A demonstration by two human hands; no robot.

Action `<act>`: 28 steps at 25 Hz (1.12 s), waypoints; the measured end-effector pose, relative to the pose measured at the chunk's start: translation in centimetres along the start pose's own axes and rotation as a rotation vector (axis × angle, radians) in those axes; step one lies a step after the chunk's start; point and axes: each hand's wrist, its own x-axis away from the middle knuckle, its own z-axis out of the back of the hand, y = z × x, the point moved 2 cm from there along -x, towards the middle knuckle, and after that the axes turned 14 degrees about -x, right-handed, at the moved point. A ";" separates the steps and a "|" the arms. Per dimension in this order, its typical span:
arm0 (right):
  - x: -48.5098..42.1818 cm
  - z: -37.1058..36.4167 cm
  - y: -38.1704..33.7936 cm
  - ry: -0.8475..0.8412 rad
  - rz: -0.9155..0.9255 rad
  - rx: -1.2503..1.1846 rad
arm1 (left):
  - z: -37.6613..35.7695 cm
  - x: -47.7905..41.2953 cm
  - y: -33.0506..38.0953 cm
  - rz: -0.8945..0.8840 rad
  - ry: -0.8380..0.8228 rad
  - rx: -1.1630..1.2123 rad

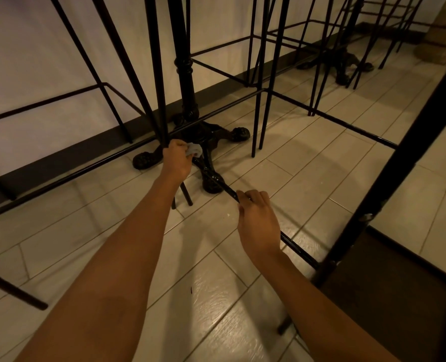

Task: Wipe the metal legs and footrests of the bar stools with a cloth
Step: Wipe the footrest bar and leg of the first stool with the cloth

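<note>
My left hand point(176, 159) is closed on a small pale cloth point(193, 150), pressed at the corner where a black stool leg point(156, 74) meets the footrest bar point(299, 250). That thin black bar runs diagonally from the corner down to the right. My right hand point(257, 220) grips it partway along, fingers wrapped over the top. More black metal stools stand behind, their legs point(258, 100) and footrest frames point(224, 71) thin and dark.
An ornate cast-iron table base point(190, 131) with clawed feet sits just behind my left hand. A second such base point(344, 64) stands far right. Beige floor tiles point(216, 296) spread below. A dark chair seat point(389, 291) fills the lower right corner. A dark skirting board point(60, 158) lines the wall.
</note>
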 end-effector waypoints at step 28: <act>0.1 0.3 -0.4 -0.005 -0.025 0.003 | 1.4 2.6 0.6 -0.114 -0.009 -0.016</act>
